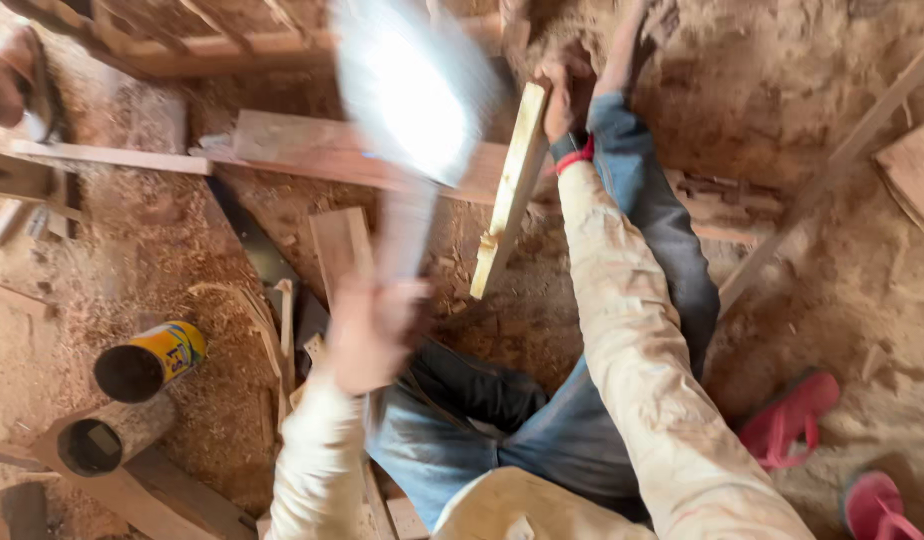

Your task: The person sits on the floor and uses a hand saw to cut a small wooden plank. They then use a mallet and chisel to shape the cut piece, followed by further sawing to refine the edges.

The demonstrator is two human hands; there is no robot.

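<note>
The left hand (pixel 367 335) is closed around the handle of a broad-bladed chopping tool (pixel 414 95); the fingers are wrapped tight on the grip, though motion blur smears both the hand and the blade, so the exact tool is hard to name — it looks like a wide flat blade catching the light. The blade stands up and away from the person, raised above the hand and tilted slightly toward the right.

The right hand (pixel 565 95) is clamped on the top end of a pale wooden slat (pixel 510 190), fingers curled over its upper edge. The slat stands nearly upright, leaning a little, its long axis running from the right hand down toward the person; its lower end rests on the sawdust-covered ground (pixel 782 90), between the person's legs in blue jeans (pixel 632 200).

The blade lies just to the left of the slat, near its upper half but apart from it. The right hand is the nearer of the two to the slat; the left hand sits below and left of its foot.

Around them: wooden planks (pixel 312 150), two open cans (pixel 147 360) at the left, and red sandals (pixel 792 420) at the right.
</note>
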